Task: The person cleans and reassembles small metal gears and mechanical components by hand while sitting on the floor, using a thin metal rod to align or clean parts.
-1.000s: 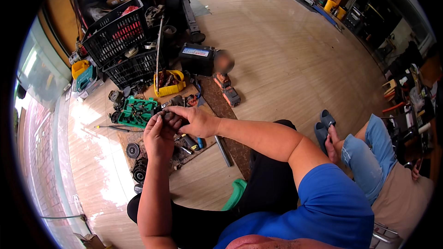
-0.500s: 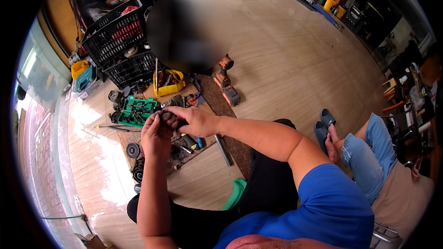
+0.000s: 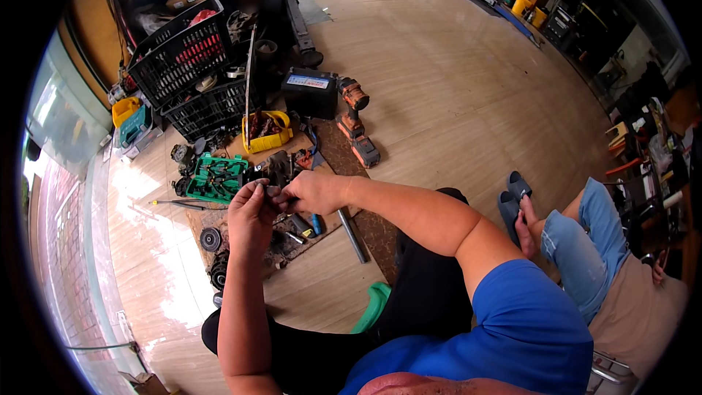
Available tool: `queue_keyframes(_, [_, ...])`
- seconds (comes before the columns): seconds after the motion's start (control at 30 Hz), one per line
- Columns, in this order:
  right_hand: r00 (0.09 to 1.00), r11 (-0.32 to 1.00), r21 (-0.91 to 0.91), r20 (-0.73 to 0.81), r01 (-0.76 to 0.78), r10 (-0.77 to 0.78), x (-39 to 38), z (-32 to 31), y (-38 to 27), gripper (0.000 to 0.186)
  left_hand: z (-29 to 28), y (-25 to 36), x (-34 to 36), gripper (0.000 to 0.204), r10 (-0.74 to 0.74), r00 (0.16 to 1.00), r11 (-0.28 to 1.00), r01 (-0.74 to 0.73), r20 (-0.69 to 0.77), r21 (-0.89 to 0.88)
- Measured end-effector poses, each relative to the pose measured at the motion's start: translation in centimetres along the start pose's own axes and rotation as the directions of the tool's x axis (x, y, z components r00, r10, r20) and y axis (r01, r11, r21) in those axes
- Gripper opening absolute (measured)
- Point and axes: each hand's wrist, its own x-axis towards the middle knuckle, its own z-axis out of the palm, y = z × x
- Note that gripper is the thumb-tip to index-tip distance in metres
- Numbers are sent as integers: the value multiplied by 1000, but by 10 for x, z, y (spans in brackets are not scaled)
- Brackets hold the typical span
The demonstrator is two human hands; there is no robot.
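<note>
My left hand (image 3: 248,218) is raised over the cluttered floor mat, thumb and fingers pinched together. My right hand (image 3: 316,192) comes from the right with its fingertips meeting the left ones. Between them is a small dark piece (image 3: 273,191), mostly hidden by the fingers and too small to name. Beyond my left hand lies an open green tool case (image 3: 196,191) with dark tools in it. A blue-handled tool (image 3: 316,224) and a grey metal bar (image 3: 352,236) lie below my right hand. Left of my left wrist is a dark round pulley-like part (image 3: 210,239).
A yellow tub (image 3: 287,134) with greasy parts stands ahead, near stacked black crates (image 3: 172,51). An orange-black cordless power tool (image 3: 352,128) and a black battery (image 3: 311,96) stand right of it. A green curved piece (image 3: 375,303) is by my leg. A person in jeans (image 3: 581,256) sits at right.
My right fingers have curled in and drawn together with the left ones at the small piece. The blurred dark shape beyond has gone, showing the battery and a post.
</note>
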Motion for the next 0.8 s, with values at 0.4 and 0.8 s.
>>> queue_keyframes(0.4, [993,970,-233,77,-67,87,-9,-19,-5,19,9,-1,-7,16,-260,965,846,206,44,492])
queue_keyframes(0.8, [992,927,-352,-30,-127,125,-8,-11,-1,19,14,-16,-9,21,-241,970,634,142,19,760])
